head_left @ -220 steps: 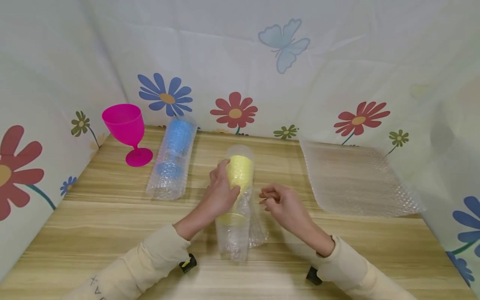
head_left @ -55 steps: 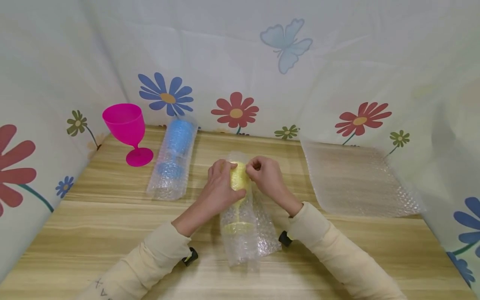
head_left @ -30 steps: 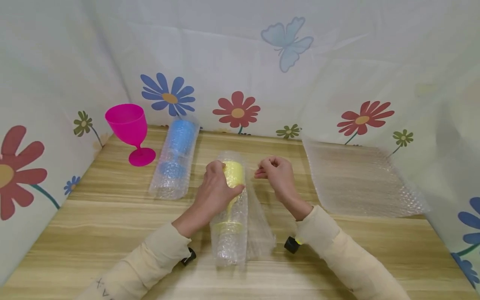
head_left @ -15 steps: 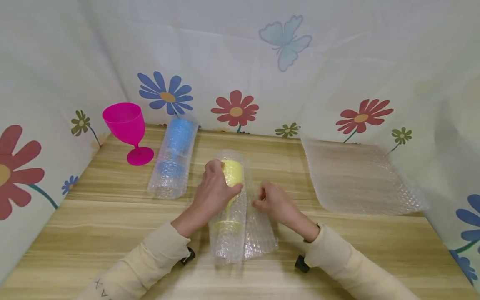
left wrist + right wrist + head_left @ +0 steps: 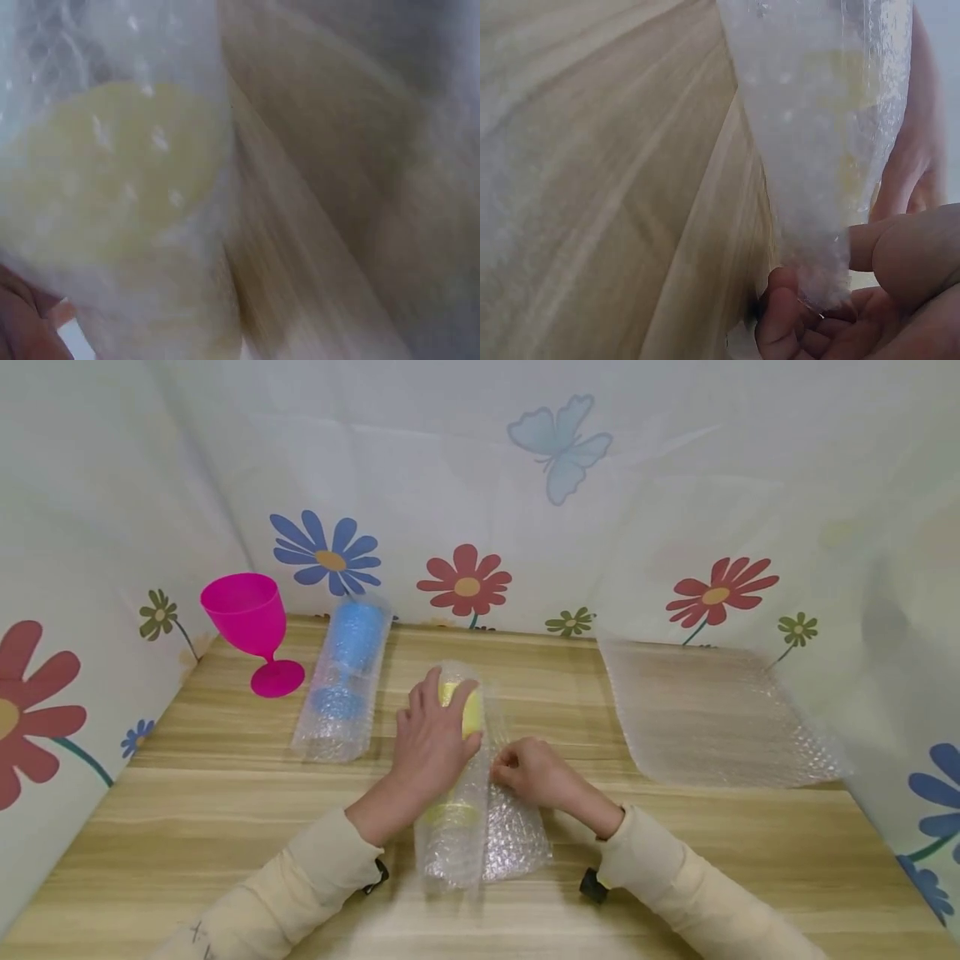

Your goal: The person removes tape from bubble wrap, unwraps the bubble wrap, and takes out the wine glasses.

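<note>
A yellow goblet (image 5: 471,714), rolled in bubble wrap, lies lengthwise in the middle of the table in the head view. My left hand (image 5: 431,739) holds the roll from above, fingers spread over the cup end and thumb along its right side. A loose flap of the bubble wrap (image 5: 517,843) sticks out to the right of the roll. My right hand (image 5: 536,772) pinches the edge of this flap. In the right wrist view the bubble wrap (image 5: 795,150) runs down between my thumb and curled fingers. Yellow shows through the wrap in the left wrist view.
A pink goblet (image 5: 247,614) stands upright at the back left. Beside it lies a blue goblet (image 5: 352,639) rolled in bubble wrap. A flat bubble wrap sheet (image 5: 720,718) is spread on the wooden table (image 5: 225,818) at the right. Flowered cloth (image 5: 450,460) hangs around the table.
Over the last second my right hand has come down and left to the flap and pinches it. My left hand has shifted further over the roll, its fingers more spread.
</note>
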